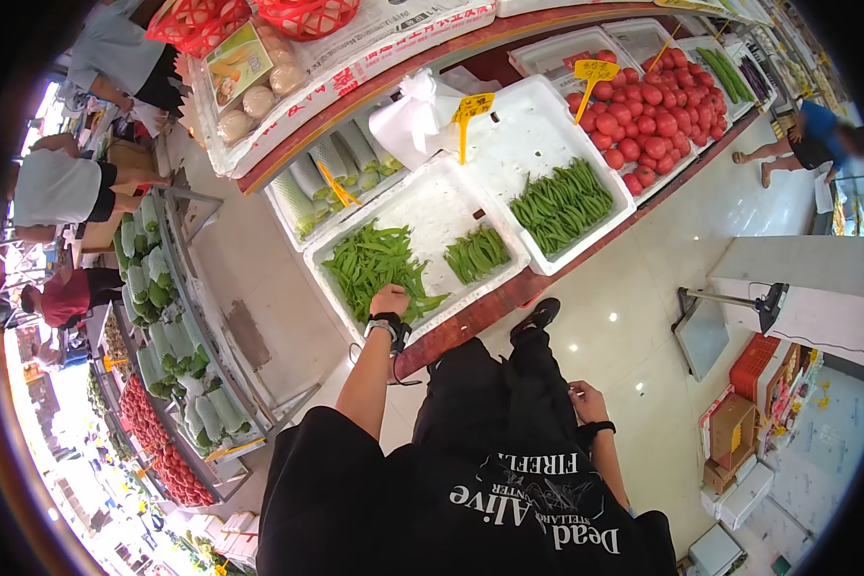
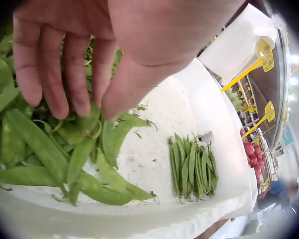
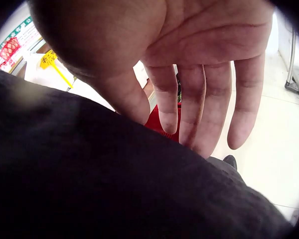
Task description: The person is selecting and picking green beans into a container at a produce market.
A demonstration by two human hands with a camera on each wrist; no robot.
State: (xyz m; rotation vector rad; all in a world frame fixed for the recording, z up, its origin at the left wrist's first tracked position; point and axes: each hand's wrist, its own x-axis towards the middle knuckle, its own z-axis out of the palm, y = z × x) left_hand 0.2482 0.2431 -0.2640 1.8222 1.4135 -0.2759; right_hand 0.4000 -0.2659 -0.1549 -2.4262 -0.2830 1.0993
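Over a loose heap of flat snow peas (image 1: pixel 370 261) hangs my left hand (image 1: pixel 391 300), at the near side of a white foam box (image 1: pixel 437 206). In the left wrist view its fingers (image 2: pixel 51 92) point down, loosely bent, with the fingertips right at the pods and the thumb close to the index finger. No pod shows gripped between them. A small, neat row of green bean pods (image 2: pixel 193 168) lies in the same box, to the right. My right hand (image 1: pixel 586 401) hangs beside my thigh, fingers relaxed, holding nothing.
Right of this box stands another foam box with a larger pile of green beans (image 1: pixel 562 206). Tomatoes (image 1: pixel 653 115) lie beyond it. Yellow price tags (image 1: pixel 472 108) stick up between the boxes. White plastic bags (image 1: pixel 418 113) hang behind. A red counter edge (image 1: pixel 470 319) runs before me.
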